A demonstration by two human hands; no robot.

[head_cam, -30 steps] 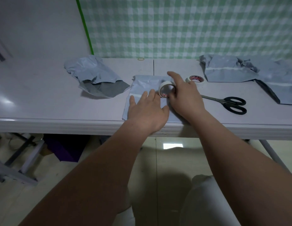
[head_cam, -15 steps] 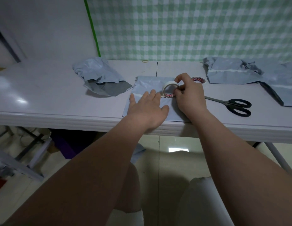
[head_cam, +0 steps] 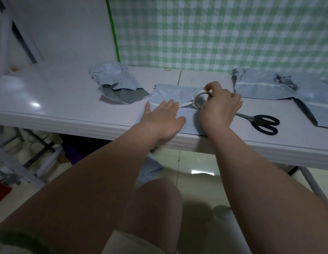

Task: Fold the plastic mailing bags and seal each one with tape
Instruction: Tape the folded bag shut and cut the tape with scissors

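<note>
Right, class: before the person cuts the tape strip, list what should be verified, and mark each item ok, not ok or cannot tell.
1. Folded mailing bag lies flat on the table: ok.
2. Left hand presses the bag down: ok.
3. Right hand grips the tape roll: ok.
4. Tape strip drawn out from the roll towards the left hand: ok.
5. Strip stuck over the fold seam: cannot tell.
6. Scissors within reach, beside the right hand: ok, though both hands are busy.
</note>
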